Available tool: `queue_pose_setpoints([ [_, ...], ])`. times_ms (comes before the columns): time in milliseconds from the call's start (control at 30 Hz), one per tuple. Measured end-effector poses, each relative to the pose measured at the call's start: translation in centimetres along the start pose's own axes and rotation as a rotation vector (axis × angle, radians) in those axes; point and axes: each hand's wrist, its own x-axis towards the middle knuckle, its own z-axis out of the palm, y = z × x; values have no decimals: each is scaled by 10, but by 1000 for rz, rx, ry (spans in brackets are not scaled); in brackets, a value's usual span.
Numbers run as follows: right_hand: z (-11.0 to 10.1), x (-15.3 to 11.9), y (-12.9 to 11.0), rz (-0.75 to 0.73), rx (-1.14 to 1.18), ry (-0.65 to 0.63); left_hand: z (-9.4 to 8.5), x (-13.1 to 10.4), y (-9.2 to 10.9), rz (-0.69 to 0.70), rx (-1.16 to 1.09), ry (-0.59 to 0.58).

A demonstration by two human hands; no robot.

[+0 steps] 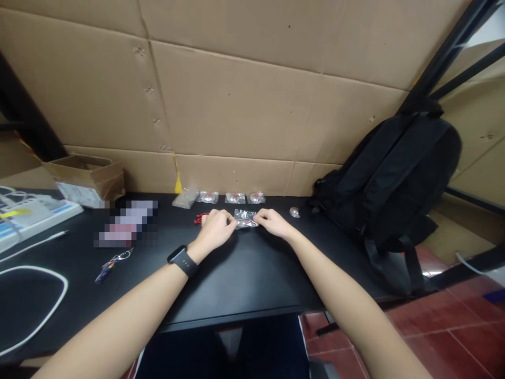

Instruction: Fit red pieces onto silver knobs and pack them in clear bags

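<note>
A small clear plastic bag with something red and shiny inside lies on the black table between my hands. My left hand, with a dark watch on its wrist, pinches the bag's left edge. At the opposite edge, my right hand grips it between thumb and fingertips. Red cords show just behind my left hand, partly covered by it. Beyond the hands, bagged round items lie in a row, beside a stack of clear bags. A small round shiny piece rests to the right.
A black backpack leans at the right end of the table. An open cardboard box, a white power strip, a white cable and a keychain are on the left. A cardboard wall stands behind.
</note>
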Motion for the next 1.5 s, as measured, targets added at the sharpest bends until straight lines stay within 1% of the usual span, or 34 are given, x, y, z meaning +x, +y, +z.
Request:
queue_pose_setpoints([
  [133, 13, 2, -6, 34, -175, 87, 2, -5, 3, 40, 113, 39],
  [233, 19, 2, -9, 20, -213, 119, 1, -9, 5, 52, 188, 72],
  [300, 20, 0, -10, -45, -210, 150, -1, -11, 4, 49, 214, 93],
  [367, 18, -1, -13, -149, -209, 174, -1, -12, 3, 53, 217, 115],
  [433, 17, -2, -16, -240, -227, 162, -2, -13, 2, 77, 211, 125],
  [500, 17, -3, -19, -286, -252, 156, -2, -13, 1, 117, 207, 119],
  [633, 17, -3, -22, -333, -271, 216, -2, -13, 0, 172, 200, 100],
  [700, 16, -3, -23, -366, -285, 191, -2, -13, -1, 182, 202, 91],
  [800, 14, -5, -24, -393, -296, 54, 0, -13, -4, 196, 203, 66],
  [867, 13, -6, -24, -384, -282, -12, 0, -13, -6, 203, 188, 33],
  [900, 14, -7, -24, -373, -270, -22, 0, -12, -7, 205, 177, 10],
  [967, 17, -8, -23, -340, -248, -1, 0, -12, -7, 206, 159, -33],
  [1033, 20, -7, -23, -302, -246, 26, -1, -12, -6, 198, 150, -49],
  [1133, 22, -5, -23, -262, -265, 48, -2, -12, -3, 188, 157, -27],
  [1267, 16, -5, -25, -212, -237, 85, -3, -13, -1, 196, 160, 3],
  [1333, 12, -7, -25, -183, -180, 93, -4, -12, -1, 180, 148, 10],
  [1500, 11, -9, -26, -128, 37, 59, -1, -8, -1, 105, 86, 15],
])
